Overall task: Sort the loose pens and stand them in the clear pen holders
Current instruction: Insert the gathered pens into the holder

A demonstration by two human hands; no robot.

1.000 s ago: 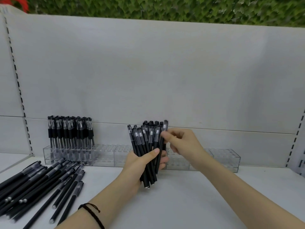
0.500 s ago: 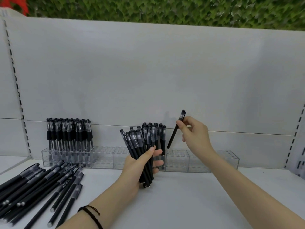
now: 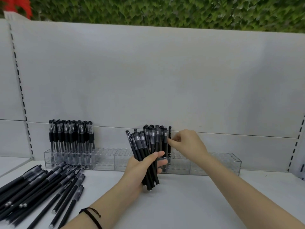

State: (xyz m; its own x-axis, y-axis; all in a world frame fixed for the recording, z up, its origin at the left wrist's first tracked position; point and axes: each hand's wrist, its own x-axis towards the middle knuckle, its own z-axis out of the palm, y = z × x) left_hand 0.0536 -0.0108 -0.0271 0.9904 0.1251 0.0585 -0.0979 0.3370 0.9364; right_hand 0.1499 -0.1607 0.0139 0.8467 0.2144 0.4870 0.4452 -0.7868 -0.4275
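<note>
**Pen-sorting shelf: items as we logged them, near to far**

1. Shelf (image 3: 189,204): white and flat, and it carried everything below.
2. Cord (image 3: 90,214): black, and it was tied round the left wrist.
3. Loose pens (image 3: 41,187): a black heap that lay flat on the shelf at the near left, fanned towards the left edge.
4. Left hand (image 3: 140,169): we noted the fingers and thumb curled tight round a bundle (image 3: 145,146). The bundle was made up of black pens, caps up and splayed a little leftward. Its lower ends hung just above the shelf.
5. Right hand (image 3: 188,142): we noted the thumb and fingertips pinching a single pen (image 3: 169,134) below its cap. It was upright, just right of the bundle, with its lower end at a holder's top. We could not tell whether it was seated.
6. Holders (image 3: 222,162): a clear row along the back of the shelf, behind both hands.
7. Stood pens (image 3: 71,136): a dense upright block that filled the leftmost holder, well apart from the bundle.
8. Panel (image 3: 148,71): pale grey, and it rose behind the holders.
9. Hedge (image 3: 165,10): green leaves that showed above the panel.
</note>
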